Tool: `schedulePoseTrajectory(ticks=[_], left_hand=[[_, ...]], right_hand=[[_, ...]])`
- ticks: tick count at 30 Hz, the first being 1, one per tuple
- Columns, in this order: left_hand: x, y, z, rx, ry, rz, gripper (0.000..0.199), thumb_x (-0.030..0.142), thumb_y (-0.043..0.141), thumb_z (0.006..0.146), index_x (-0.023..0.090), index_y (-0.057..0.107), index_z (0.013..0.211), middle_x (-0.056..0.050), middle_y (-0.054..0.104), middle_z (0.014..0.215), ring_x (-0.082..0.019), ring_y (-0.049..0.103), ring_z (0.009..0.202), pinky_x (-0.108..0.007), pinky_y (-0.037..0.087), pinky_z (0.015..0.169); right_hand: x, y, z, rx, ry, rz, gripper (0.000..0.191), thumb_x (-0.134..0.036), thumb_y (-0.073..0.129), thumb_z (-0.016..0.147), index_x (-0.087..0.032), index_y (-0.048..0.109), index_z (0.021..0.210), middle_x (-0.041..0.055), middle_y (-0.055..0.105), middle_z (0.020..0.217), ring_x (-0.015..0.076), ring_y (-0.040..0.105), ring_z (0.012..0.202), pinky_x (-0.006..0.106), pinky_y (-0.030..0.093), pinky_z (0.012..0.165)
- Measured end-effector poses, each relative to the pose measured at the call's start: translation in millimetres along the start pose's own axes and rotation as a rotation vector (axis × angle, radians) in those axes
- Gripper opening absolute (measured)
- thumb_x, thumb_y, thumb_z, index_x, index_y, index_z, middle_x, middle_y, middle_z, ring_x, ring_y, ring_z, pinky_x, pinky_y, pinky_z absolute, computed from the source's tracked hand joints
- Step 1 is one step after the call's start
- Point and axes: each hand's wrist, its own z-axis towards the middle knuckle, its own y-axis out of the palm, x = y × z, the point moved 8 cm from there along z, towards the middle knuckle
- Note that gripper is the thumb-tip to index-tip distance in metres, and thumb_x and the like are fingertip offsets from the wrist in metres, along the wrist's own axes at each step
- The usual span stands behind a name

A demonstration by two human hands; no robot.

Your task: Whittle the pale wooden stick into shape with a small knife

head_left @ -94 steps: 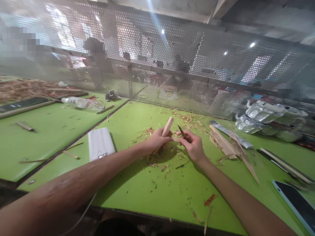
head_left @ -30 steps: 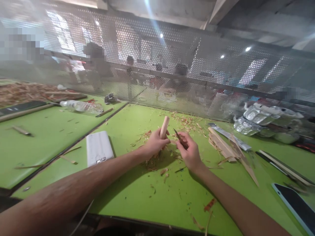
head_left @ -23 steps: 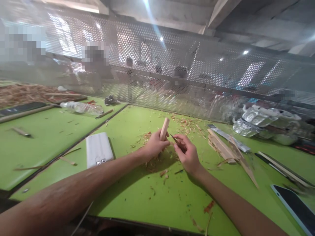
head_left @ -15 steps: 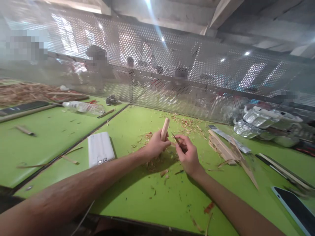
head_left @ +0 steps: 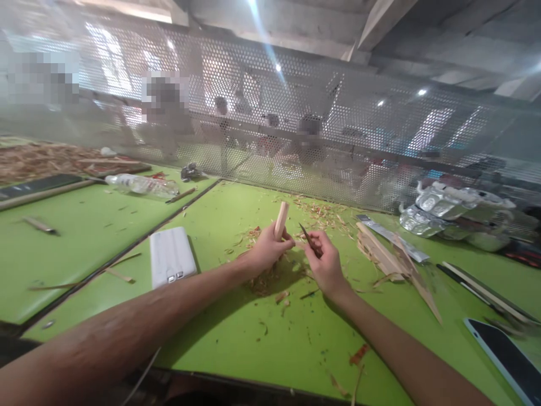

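My left hand (head_left: 267,248) is closed around a pale wooden stick (head_left: 282,219), whose squared upper end sticks up above the fist. Just to its right, my right hand (head_left: 325,262) grips a small dark carving knife (head_left: 309,238), its pointed blade angled up and to the left. A small gap separates the blade from the stick. A thin pale strip of wood shows low between the hands; I cannot make out what it is attached to. Wood shavings (head_left: 262,283) lie on the green tabletop (head_left: 236,338) beneath and around both hands.
A white power bank (head_left: 172,256) lies left of my left forearm. To the right are wood pieces (head_left: 382,254), a metal ruler (head_left: 395,239) and a phone (head_left: 501,361). A plastic bottle (head_left: 143,185) lies at the back left. A perforated screen (head_left: 262,129) stands behind, with people beyond.
My right hand and the knife have shifted slightly, with the blade now more upright and farther from the stick. The left hand still holds the stick in nearly the same place.
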Motion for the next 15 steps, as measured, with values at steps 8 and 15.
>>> schedulePoseTrajectory(ticks=[8,15], left_hand=[[7.4,-0.1,-1.2,0.041,0.001,-0.056,0.025,0.017,0.077,0.079,0.016,0.053,0.085,0.0,0.066,0.079,-0.005,0.05,0.048,-0.02,0.043,0.044],[6.3,-0.8,-1.5,0.029,-0.009,-0.051,0.023,0.017,0.077,0.079,0.016,0.055,0.084,0.002,0.062,0.071,-0.006,0.05,0.048,-0.02,0.043,0.044]], right_hand=[[-1.7,-1.8,1.5,0.022,-0.032,-0.003,0.015,-0.037,0.061,0.093,-0.022,0.058,0.097,-0.0023,0.055,0.07,0.0148,0.045,0.058,0.029,0.035,0.053],[0.1,-2.6,2.2,0.022,-0.031,-0.022,0.013,-0.034,0.059,0.092,-0.022,0.058,0.096,-0.003,0.051,0.069,0.0148,0.044,0.058,0.029,0.034,0.054]])
